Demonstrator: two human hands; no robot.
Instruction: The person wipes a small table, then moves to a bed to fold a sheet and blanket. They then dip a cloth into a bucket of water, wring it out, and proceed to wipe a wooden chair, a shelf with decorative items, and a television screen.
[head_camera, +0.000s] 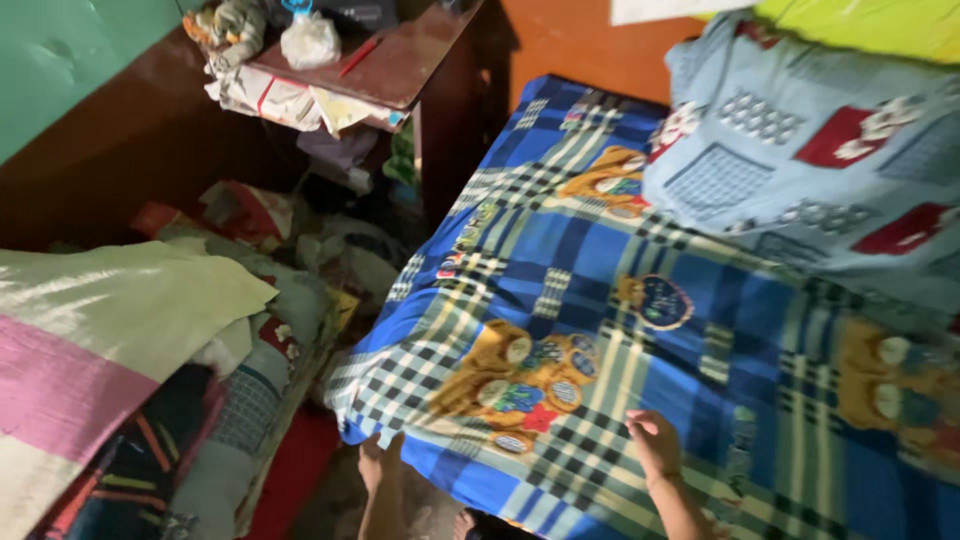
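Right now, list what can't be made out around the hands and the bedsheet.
- Left hand: fingertips hidden at the blue checked bedsheet edge; grip unclear.
- Right hand: forearm cut off by bottom frame edge.
- Items on the wooden table: blurred, too small.
- Pillow: cropped at right edge.

Single head-worn view, steeply downward, close over the bed (600, 300).

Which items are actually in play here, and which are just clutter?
In play:
- blue checked bedsheet
- left hand, at the sheet's near corner
- right hand, flat on the sheet

Clutter:
- light blue patterned pillow
- folded cloth pile
- wooden side table
- knotted plastic bag
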